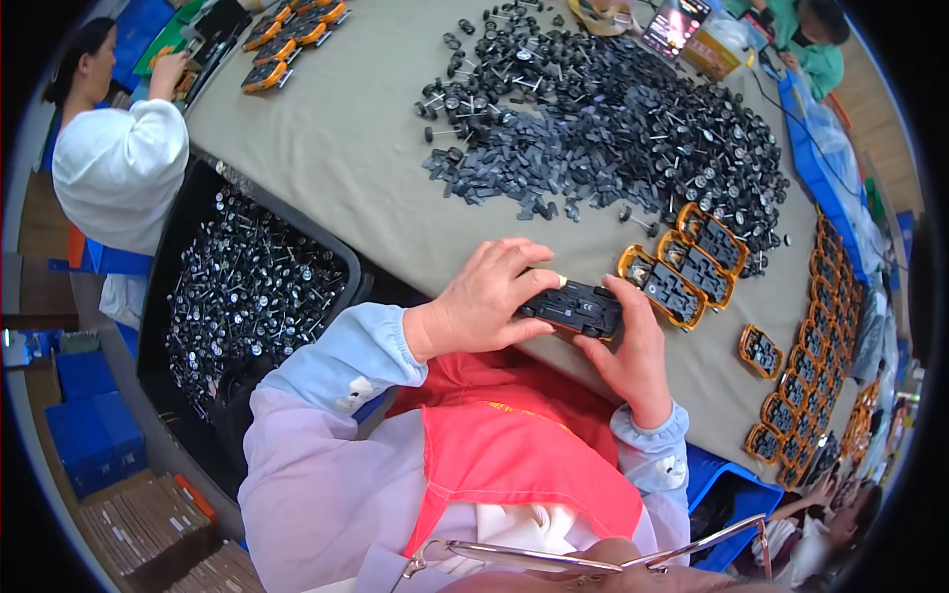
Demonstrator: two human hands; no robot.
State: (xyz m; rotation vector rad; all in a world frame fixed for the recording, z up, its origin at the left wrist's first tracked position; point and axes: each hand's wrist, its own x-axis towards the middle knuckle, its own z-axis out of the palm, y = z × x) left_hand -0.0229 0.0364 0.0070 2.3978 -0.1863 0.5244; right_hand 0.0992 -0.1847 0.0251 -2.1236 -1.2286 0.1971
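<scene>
Between my two hands, just above the table's near edge, is a toy car (583,309) turned with its black underside up. My left hand (491,296) grips its left end, thumb and fingers closed on it. The right end is pinched by my right hand (635,351), thumb below and fingers above. Most of the car's body is hidden beneath the black base. Close to my right hand, a few orange toy car bodies (672,287) with black bases lie upside down in a slanted row.
A large heap of black wheels on axles (692,128) and small dark plastic pieces (534,163) covers the far table. More wheel axles fill a black bin (351,267) at my left. Rows of orange cars (816,341) line the right. A person in white (119,168) sits at far left.
</scene>
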